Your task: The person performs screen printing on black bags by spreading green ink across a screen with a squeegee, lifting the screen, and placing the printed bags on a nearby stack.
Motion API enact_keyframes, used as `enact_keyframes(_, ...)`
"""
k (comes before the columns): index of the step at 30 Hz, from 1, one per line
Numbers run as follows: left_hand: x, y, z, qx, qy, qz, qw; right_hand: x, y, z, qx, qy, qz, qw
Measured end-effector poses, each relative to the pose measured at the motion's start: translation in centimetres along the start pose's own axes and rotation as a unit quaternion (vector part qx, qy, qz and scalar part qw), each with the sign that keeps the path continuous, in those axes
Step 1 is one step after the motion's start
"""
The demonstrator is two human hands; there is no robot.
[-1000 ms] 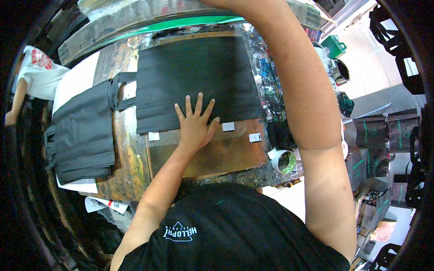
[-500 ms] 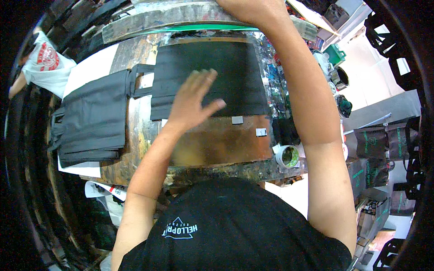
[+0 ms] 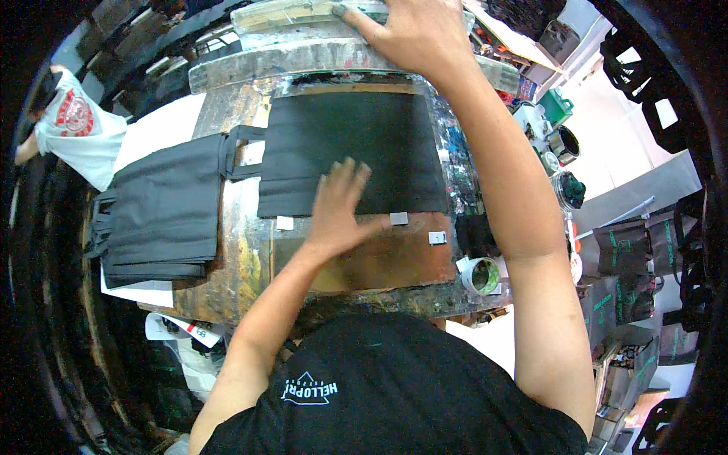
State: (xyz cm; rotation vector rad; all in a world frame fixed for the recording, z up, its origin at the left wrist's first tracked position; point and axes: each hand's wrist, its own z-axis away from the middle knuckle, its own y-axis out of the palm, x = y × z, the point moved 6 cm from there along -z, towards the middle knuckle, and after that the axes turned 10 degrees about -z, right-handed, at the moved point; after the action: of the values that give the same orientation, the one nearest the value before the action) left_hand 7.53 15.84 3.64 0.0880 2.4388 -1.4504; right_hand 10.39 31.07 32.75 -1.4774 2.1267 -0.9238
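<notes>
A black fabric bag [image 3: 349,133] lies flat on the paint-stained work table [image 3: 246,235], its handles toward the left. My left hand [image 3: 337,208] is over the bag's near edge, fingers spread and slightly blurred; whether it touches the cloth I cannot tell. At the far side my right hand [image 3: 425,38] is on a worn, paint-smeared wooden frame bar [image 3: 292,17], thumb over its edge, the other fingers partly cut off by the picture's top. Small white tabs [image 3: 285,223] sit along the bag's near edge. Left of it lies a stack of black bags [image 3: 163,212] on white sheets.
A second wooden bar [image 3: 288,64] crosses the table's far side. An open tub with green residue [image 3: 481,275] stands at the near right corner. Cans and jars [image 3: 563,144] line the right side. Printed dark bags [image 3: 626,250] lie farther right. At far left is another person's white shirt [image 3: 80,121].
My left hand has moved nearer, from the bag's middle to its near edge. More of my right hand and the wooden frame bar shows; the whole view has shifted slightly.
</notes>
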Motion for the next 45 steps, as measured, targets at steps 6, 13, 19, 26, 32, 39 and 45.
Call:
enact_keyframes(6,12.1,-13.9,-1.6,-0.233,-0.206,0.503,0.806,1.4,2.0,5.9,0.012,-0.024,0.048,0.998)
enact_keyframes(13,12.7,-8.7,7.4,-0.114,-0.305,0.326,0.887,2.6,7.5,17.7,0.209,-0.006,-0.005,0.978)
enact_keyframes(19,14.9,-3.3,13.2,-0.139,-0.285,0.093,0.944,0.3,10.8,19.8,0.275,0.070,-0.074,0.956)
enact_keyframes(26,14.4,-4.4,12.8,-0.119,-0.263,0.003,0.957,0.9,10.8,18.6,0.349,0.080,-0.108,0.927)
enact_keyframes(32,14.5,-4.0,12.8,-0.115,-0.230,-0.009,0.966,3.4,11.8,22.5,0.319,0.064,-0.068,0.943)
enact_keyframes(39,15.1,-4.0,13.5,-0.096,-0.269,0.024,0.958,-1.0,17.3,18.7,0.303,0.063,-0.042,0.950)
enact_keyframes(45,15.5,-3.4,13.5,-0.086,-0.276,0.034,0.957,-7.5,24.0,13.3,0.280,0.040,-0.031,0.959)
